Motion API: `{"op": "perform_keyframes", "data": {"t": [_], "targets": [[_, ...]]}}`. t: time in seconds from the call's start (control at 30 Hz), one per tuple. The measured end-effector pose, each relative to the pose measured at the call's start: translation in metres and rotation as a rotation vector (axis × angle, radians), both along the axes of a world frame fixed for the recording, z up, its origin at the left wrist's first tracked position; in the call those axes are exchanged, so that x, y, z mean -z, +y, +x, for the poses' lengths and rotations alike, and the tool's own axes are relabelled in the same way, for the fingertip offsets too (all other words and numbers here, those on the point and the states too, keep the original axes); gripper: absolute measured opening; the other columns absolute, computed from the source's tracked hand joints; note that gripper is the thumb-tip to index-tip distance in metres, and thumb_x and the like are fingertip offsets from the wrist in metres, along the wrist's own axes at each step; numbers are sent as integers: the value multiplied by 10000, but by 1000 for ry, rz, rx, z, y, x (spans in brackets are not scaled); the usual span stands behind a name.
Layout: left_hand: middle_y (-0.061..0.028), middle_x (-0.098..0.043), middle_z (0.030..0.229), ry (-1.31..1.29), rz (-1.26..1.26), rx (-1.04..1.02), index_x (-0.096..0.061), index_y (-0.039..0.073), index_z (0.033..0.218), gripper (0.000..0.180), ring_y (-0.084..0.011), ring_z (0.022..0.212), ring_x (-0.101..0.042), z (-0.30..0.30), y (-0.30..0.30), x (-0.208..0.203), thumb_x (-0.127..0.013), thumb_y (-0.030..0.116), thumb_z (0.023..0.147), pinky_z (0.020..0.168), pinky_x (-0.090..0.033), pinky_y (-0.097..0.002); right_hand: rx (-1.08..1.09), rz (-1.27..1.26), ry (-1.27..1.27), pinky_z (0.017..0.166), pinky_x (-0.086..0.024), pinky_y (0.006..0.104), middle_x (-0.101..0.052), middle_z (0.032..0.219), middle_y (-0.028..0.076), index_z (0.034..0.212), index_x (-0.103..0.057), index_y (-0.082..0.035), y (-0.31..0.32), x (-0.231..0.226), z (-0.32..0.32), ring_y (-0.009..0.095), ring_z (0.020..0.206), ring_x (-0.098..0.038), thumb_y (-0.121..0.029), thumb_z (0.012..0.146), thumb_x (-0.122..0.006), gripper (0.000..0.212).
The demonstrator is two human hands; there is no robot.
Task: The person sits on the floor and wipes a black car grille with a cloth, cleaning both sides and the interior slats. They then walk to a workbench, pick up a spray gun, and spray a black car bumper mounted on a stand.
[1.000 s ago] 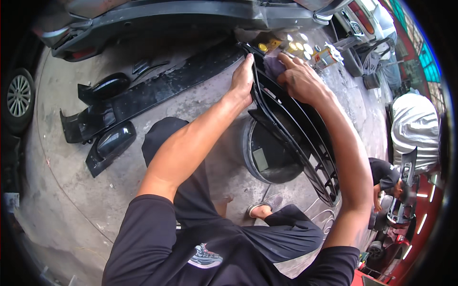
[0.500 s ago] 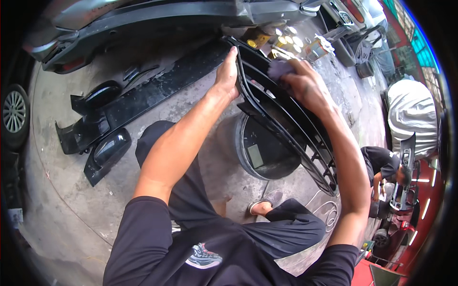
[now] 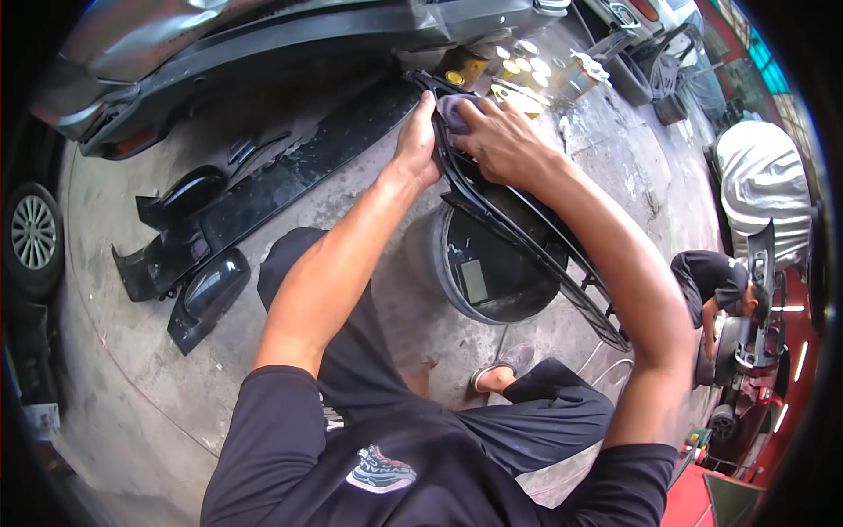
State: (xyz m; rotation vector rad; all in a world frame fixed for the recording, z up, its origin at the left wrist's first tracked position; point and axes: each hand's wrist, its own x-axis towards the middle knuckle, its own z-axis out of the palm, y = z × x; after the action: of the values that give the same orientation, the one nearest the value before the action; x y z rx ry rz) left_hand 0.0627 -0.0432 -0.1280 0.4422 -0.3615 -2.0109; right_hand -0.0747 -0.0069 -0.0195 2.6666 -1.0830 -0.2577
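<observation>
A black slatted car grille (image 3: 505, 220) is held up at a slant in front of me, its lower end down to the right. My left hand (image 3: 419, 145) is closed on the grille's upper left edge, thumb up. With my right hand (image 3: 502, 140) I press a greyish-purple cloth (image 3: 455, 112) against the frame near that same upper end. The fingers wrap over the cloth, so part of it is hidden. Under the grille stands a black bucket (image 3: 439, 255) with a pale rectangular patch inside.
On the concrete floor to the left lie a long black trim panel (image 3: 290, 176) and two black mirror housings (image 3: 213, 285). A car bumper (image 3: 263, 57) spans the far side. Open paint cans (image 3: 518, 70) stand far right of centre. Another person (image 3: 716, 285) bends over parts at the right.
My right hand has moved left with the cloth, from the grille's middle slats to its upper end near my left hand. The left hand keeps its hold.
</observation>
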Motion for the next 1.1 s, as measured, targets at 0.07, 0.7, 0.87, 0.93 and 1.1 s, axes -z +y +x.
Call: {"op": "perform_keyframes", "data": {"t": [0.07, 0.7, 0.87, 0.93, 1.1], "targets": [[-167, -653, 1328, -43, 7, -63, -576, 34, 1363, 611, -311, 1219, -646, -4, 2, 6, -280, 515, 1129, 1083, -505, -490, 21, 48, 16, 958, -494, 435, -547, 1389, 139, 1026, -815, -165, -10, 4, 9, 336, 1215, -555, -112, 798, -633, 297], [-120, -649, 1335, 121, 77, -149, -568, 120, 1375, 705, -270, 1201, -652, -12, 17, 1, -241, 671, 1081, 1009, -548, -428, 211, -130, -488, 878, -546, 554, -599, 1106, 271, 1112, -619, -33, -64, 47, 49, 460, 1032, -636, -183, 925, -593, 242], [-119, -648, 1324, 64, 65, -230, -552, 127, 1408, 791, -285, 1205, -644, -1, 10, -4, -186, 732, 1054, 1037, -525, -469, 164, -203, -581, 816, -586, 536, -623, 1089, 253, 922, -703, -24, -86, 61, 60, 437, 961, -669, -230, 934, -621, 222], [-127, -647, 1346, 101, 62, -185, -551, 135, 1389, 851, -283, 1178, -665, 3, -2, 16, -172, 798, 1013, 1008, -548, -468, 131, -138, -570, 854, -551, 500, -617, 1106, 218, 932, -681, -13, -31, 52, 57, 426, 1002, -634, -196, 975, -618, 198], [-149, -733, 1053, 90, 23, -15, -648, 56, 1183, 728, -301, 898, -733, 1, 3, 13, -393, 720, 1030, 831, -614, -445, 100, 56, -586, 847, -556, 461, -608, 1148, 159, 1029, -719, -20, 68, 28, 19, 371, 995, -625, -104, 887, -675, 170]]}}
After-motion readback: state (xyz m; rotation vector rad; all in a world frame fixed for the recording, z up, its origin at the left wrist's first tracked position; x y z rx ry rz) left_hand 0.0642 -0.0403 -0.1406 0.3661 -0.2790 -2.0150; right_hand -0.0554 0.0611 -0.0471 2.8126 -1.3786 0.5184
